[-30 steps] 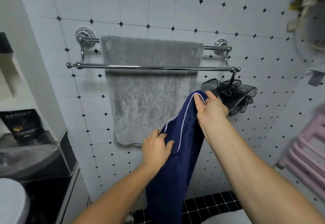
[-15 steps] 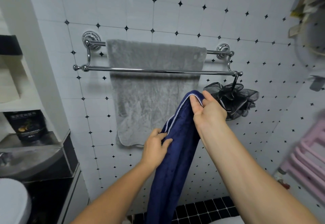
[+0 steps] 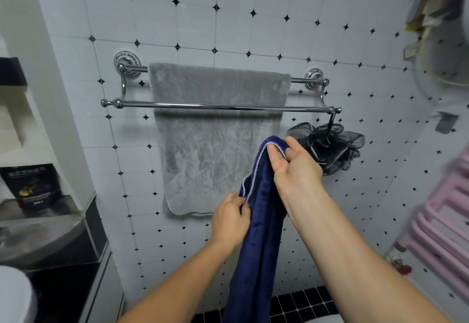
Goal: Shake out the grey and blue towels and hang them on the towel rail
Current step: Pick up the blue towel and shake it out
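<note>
The right hand (image 3: 295, 167) had its grip clamped on the top corner of the blue towel (image 3: 256, 246), thumb and fingers pinching the white-stitched hem. The left hand (image 3: 229, 218), lower and just beside it, pinched the same hem further along. The towel hung from the two grips in one bunched fold, dropping between the forearms and out of view below.

The step looked to be the opening-out before the shake. It would go best if the left hand slid along the hem to the far corner and the hands drew well apart, so that the cloth snapped flat and not as a rope. The front bar of the rail (image 3: 215, 105) was bare and seemed the place for it. The grey towel (image 3: 215, 145) was draped over the back bar. A black mesh puff (image 3: 332, 145) hung at the front bar's right end, near the right hand, and could snag.

The wall was white tile with black diamonds, the floor (image 3: 304, 300) black tile. A pink rack (image 3: 444, 221) stood on the right, and a dark box (image 3: 33, 185) sat on a shelf on the left.
</note>
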Tool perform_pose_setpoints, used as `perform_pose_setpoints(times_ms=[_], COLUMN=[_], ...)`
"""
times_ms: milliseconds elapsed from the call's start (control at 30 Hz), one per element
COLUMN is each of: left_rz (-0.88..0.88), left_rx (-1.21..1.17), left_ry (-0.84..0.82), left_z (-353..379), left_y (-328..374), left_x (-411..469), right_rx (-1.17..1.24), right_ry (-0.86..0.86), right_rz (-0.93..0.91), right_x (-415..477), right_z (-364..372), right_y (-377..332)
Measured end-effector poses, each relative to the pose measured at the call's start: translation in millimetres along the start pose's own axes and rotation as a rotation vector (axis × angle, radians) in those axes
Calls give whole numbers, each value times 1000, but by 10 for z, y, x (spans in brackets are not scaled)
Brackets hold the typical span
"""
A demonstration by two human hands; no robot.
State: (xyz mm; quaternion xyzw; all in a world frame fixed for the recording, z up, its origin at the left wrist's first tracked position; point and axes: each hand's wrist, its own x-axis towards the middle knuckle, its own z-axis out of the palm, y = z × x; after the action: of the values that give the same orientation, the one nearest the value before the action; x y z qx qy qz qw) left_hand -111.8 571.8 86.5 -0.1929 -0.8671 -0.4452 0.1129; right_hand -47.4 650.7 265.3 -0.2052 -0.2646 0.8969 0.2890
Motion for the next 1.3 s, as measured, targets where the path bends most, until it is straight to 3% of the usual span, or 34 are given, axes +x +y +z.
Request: perform_pose_setpoints(times_ms=[133,233,333,433,500,633,700,733,833,900,1000,1167,1300], left_rz=[-214,-340,-316,-193,-102,28,86,107,181,227,173,-39,-193], left_rx=[-333,-416,-471,-437,-363,-305,-269,-254,-232,-250,-407,-879,-1108], left_ry=[87,167,143,7,-80,-194,-234,-253,-321,-347,-280,-221,-134], left_z=[-134,-370,-742,-1132,-1315,-1470,-1494,-1505,-1549,-1583,-1657,-1826,-1745], left_y=[-23,-140,-182,-70,32,328,473,524,642,689,672,437,320], left_x=[137,375,621,732,743,663,633,627,588,534,432,186,-19], right_rx=[-36,-136,-336,-578,-857,-1834,-2123,-2108,-1763,-1528,-1318,-1184,-1099], right_ry=[18,61,91,111,105,-54,-115,-215,-666,-877,-886,-876,-886], right_rz=[-50,-76,-66,-62,-71,-166,-272,-375,-677,-639,-600,-590,-602], right_x=[73,207,358,514,637,723,649,591,321,213,182,146,126], right_z=[-96,-244,-463,-687,-831,-919,-825,-738,-377,-167,11,56,32], right_y=[-109,-203,-299,-370,-388,-314,-196,-119,163,330,502,664,766])
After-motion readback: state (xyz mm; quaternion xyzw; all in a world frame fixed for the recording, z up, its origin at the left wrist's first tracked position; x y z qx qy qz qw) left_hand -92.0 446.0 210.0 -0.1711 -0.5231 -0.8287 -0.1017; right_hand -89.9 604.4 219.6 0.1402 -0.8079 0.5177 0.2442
